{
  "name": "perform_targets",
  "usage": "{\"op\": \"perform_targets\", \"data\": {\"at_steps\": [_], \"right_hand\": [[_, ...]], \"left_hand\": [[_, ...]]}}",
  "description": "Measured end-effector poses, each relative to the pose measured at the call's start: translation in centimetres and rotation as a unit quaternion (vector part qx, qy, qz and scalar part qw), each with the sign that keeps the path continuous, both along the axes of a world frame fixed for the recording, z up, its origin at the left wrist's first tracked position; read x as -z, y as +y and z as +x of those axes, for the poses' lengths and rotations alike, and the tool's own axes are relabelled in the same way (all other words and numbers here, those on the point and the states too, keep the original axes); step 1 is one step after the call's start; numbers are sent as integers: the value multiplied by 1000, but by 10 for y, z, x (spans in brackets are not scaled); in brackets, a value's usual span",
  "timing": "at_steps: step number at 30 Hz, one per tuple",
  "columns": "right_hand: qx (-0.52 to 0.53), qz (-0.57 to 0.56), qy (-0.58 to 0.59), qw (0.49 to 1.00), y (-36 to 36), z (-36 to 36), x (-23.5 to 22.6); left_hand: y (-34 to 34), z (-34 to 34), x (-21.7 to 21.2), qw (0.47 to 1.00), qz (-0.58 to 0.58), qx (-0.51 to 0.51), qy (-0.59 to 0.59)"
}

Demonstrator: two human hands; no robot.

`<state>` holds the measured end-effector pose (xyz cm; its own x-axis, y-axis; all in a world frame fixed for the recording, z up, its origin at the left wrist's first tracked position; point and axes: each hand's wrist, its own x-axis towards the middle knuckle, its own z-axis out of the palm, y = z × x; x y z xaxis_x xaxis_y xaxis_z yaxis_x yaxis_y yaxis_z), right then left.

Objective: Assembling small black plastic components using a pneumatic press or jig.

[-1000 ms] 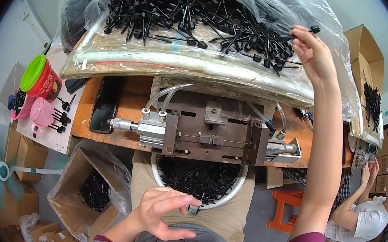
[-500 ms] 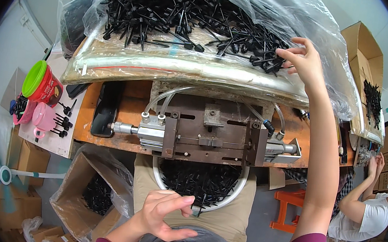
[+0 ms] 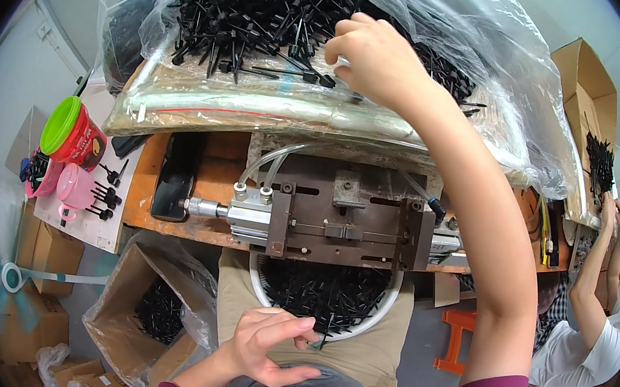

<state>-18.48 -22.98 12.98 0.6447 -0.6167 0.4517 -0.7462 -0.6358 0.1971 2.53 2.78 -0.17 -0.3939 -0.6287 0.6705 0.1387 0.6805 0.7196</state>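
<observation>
My right hand (image 3: 375,57) is over the front of a pile of black plastic pieces (image 3: 257,15), each with a thin stem and a blocky head. Its fingers are bent and spread, with nothing visible in them; the palm side is partly hidden. Low in front of me, my left hand (image 3: 270,346) is open, thumb and forefinger wide apart. Just beyond its fingertips is a white-rimmed round basin (image 3: 381,309) on my lap, full of similar black pieces. Between the hands stands a brown metal fixture (image 3: 310,228) with silver cylinders and clear hoses, its right end partly behind my forearm.
Clear plastic sheeting (image 3: 488,42) surrounds the pile. A dark phone-like slab (image 3: 175,178) lies left of the fixture, and a red tub with green rim (image 3: 86,141) and a pink cup (image 3: 75,186) stand further left. A lined carton (image 3: 132,311) is below. Another person (image 3: 588,340) works at right.
My right hand has moved left across the pile from its right edge. My left hand stays nearly still. At right, the other person's arms have risen toward black pieces.
</observation>
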Motion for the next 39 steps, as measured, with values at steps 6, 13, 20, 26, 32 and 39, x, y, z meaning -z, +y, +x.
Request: {"op": "perform_targets", "data": {"at_steps": [6,13,20,26,32,39], "right_hand": [[94,37,108,989,-14,14,1],[147,169,-185,957,-29,-10,-7],[81,286,-494,817,-47,-33,-7],[183,169,-359,900,-62,-41,-8],[223,204,-288,908,-69,-26,-6],[262,113,-208,936,-78,-17,9]], "left_hand": [[1,7,5,1000,10,-7,9],[1,7,6,1000,12,-13,20],[0,8,3,1000,16,-6,2],[-4,14,4,999,8,14,-28],[0,14,6,1000,20,-13,7],[2,20,8,999,22,-31,2]]}}
